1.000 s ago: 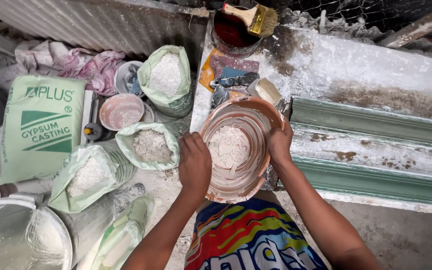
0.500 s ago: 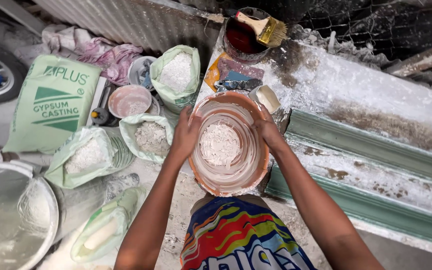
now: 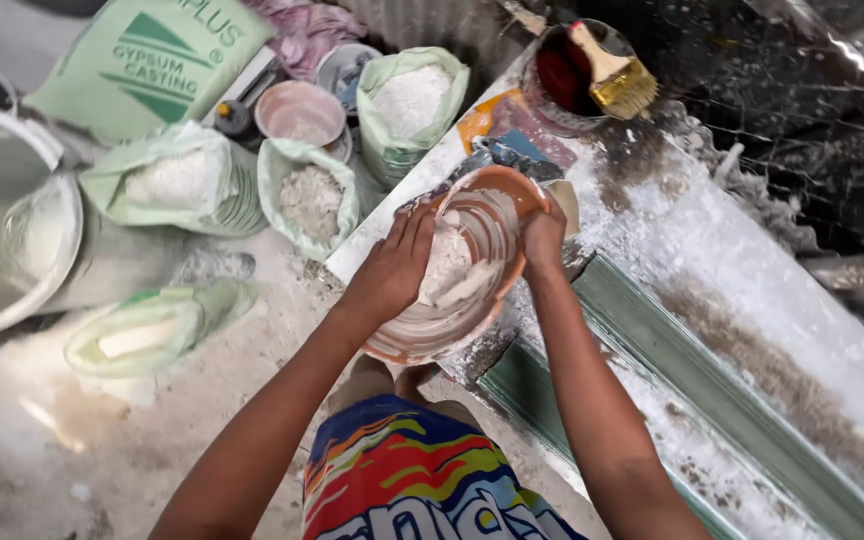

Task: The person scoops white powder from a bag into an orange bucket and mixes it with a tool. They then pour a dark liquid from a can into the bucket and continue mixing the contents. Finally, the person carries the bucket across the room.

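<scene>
- Dusty white workbench point(image 3: 752, 280) runs along a green moulding point(image 3: 692, 390); open sacks of white powder point(image 3: 307, 200) stand on the floor to its left.
- Orange bowl point(image 3: 457, 270) with white powder sits tilted at the bench edge.
- Left hand point(image 3: 392, 265) grips the near rim.
- Right hand point(image 3: 544, 240) clasps the far rim.
- Brush point(image 3: 612, 70) rests on a dark pot point(image 3: 572, 80) beyond.

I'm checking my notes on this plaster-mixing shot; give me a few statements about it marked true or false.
1. Both hands hold the orange bowl. True: the left hand and right hand grip opposite rims.
2. The bowl is empty. False: white powder lies inside.
3. A paintbrush rests on a dark red container. True.
4. The open bags hold black gravel. False: they hold white or greyish powder.
</scene>
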